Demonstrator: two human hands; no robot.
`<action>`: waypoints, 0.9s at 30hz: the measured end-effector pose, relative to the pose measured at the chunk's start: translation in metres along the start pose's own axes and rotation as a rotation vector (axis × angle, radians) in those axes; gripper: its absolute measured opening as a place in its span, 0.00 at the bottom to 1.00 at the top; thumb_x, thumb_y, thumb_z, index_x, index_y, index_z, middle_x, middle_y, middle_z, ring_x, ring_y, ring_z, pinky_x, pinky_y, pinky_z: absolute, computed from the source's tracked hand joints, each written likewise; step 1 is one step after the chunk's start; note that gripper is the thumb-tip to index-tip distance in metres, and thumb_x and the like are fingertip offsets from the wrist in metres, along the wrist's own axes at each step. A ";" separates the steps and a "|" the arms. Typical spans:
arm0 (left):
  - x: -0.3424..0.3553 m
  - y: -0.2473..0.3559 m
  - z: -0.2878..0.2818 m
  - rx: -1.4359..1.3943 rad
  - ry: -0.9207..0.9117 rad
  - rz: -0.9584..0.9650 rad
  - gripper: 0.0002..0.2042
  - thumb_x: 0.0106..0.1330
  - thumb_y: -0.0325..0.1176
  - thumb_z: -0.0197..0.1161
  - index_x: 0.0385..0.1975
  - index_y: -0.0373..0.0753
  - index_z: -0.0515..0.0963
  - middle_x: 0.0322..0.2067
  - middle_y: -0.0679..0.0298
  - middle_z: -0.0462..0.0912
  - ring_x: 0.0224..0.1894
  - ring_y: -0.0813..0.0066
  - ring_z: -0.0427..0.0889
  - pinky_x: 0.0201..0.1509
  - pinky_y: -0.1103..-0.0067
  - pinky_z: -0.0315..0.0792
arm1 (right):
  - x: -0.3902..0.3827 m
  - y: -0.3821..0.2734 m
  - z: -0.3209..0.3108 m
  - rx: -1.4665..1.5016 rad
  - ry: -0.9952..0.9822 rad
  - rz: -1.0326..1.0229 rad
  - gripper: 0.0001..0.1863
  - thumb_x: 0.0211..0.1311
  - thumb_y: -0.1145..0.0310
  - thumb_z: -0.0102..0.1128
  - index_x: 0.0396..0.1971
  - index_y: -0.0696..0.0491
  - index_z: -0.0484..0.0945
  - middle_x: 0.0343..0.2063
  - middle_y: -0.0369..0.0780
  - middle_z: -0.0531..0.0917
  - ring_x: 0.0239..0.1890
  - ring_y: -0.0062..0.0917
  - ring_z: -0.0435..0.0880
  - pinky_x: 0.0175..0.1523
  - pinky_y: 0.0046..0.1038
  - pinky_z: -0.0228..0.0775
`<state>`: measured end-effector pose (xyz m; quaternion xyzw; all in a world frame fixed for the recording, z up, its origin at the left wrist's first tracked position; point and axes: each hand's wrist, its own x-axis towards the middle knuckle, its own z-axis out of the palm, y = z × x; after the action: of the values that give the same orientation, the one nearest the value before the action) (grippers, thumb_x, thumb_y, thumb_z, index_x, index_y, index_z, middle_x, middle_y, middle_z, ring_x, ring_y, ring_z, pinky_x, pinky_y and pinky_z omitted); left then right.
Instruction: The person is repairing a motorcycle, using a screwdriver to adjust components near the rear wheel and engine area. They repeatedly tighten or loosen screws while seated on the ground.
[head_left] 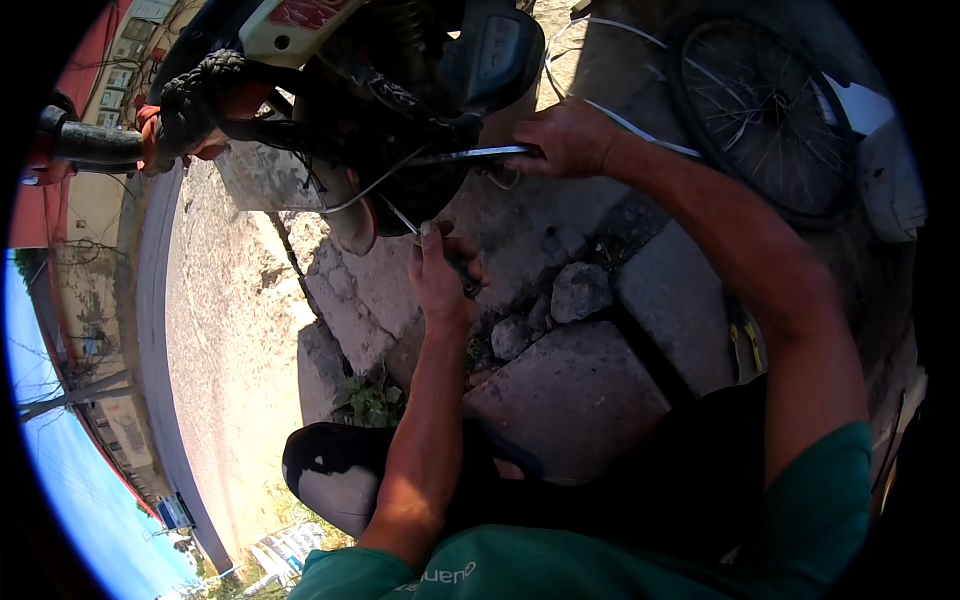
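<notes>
A motorbike's dark engine area point(400, 110) fills the top middle, in deep shade. My right hand point(568, 138) is closed round one end of a long, flat silver tool that looks like a wrench point(470, 155). Its far end reaches left into the engine parts, where shadow hides what it touches. Lower down, my left hand point(440, 268) grips a thin metal rod point(401, 217) between thumb and fingers. The rod points up and left toward the underside of the bike; its tip is hard to make out. A thin cable point(375, 185) curves across just above it.
A spoked wheel with a tyre point(690, 100) lies at the upper right, beside a white strip point(625, 120). Broken paving slabs point(570, 400) and loose stones point(580, 292) lie below my hands. Yellow-handled pliers point(747, 350) rest on the right. A sunlit road edge runs along the left.
</notes>
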<state>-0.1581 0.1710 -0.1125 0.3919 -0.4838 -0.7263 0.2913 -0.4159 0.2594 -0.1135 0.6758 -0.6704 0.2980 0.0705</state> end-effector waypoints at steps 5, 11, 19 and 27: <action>-0.003 0.005 -0.006 -0.010 -0.059 0.027 0.19 0.76 0.48 0.49 0.47 0.35 0.69 0.22 0.62 0.75 0.15 0.73 0.71 0.17 0.73 0.69 | 0.003 -0.004 0.001 0.000 -0.042 0.032 0.17 0.58 0.49 0.64 0.28 0.49 0.77 0.22 0.40 0.82 0.26 0.40 0.83 0.31 0.41 0.74; -0.011 0.022 -0.003 0.002 -0.081 0.058 0.21 0.76 0.47 0.49 0.48 0.32 0.69 0.22 0.61 0.74 0.15 0.73 0.72 0.16 0.74 0.69 | 0.006 -0.002 0.005 -0.096 -0.214 0.179 0.18 0.60 0.47 0.59 0.36 0.45 0.84 0.31 0.41 0.87 0.35 0.40 0.86 0.43 0.39 0.76; -0.019 0.035 0.003 -0.093 -0.109 0.024 0.19 0.76 0.46 0.50 0.45 0.32 0.68 0.21 0.62 0.73 0.14 0.74 0.70 0.15 0.75 0.67 | 0.005 -0.006 0.000 -0.034 -0.159 0.131 0.16 0.59 0.49 0.62 0.32 0.48 0.80 0.27 0.41 0.84 0.31 0.40 0.85 0.37 0.40 0.76; -0.021 0.039 -0.001 -0.075 -0.132 -0.020 0.18 0.76 0.47 0.48 0.44 0.36 0.71 0.20 0.65 0.72 0.13 0.77 0.65 0.15 0.77 0.62 | 0.009 0.000 0.004 -0.104 -0.223 0.219 0.16 0.59 0.50 0.60 0.37 0.46 0.84 0.29 0.42 0.86 0.36 0.41 0.86 0.43 0.42 0.77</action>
<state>-0.1448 0.1732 -0.0700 0.3366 -0.4706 -0.7710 0.2660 -0.4154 0.2496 -0.1127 0.6232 -0.7581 0.1918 -0.0025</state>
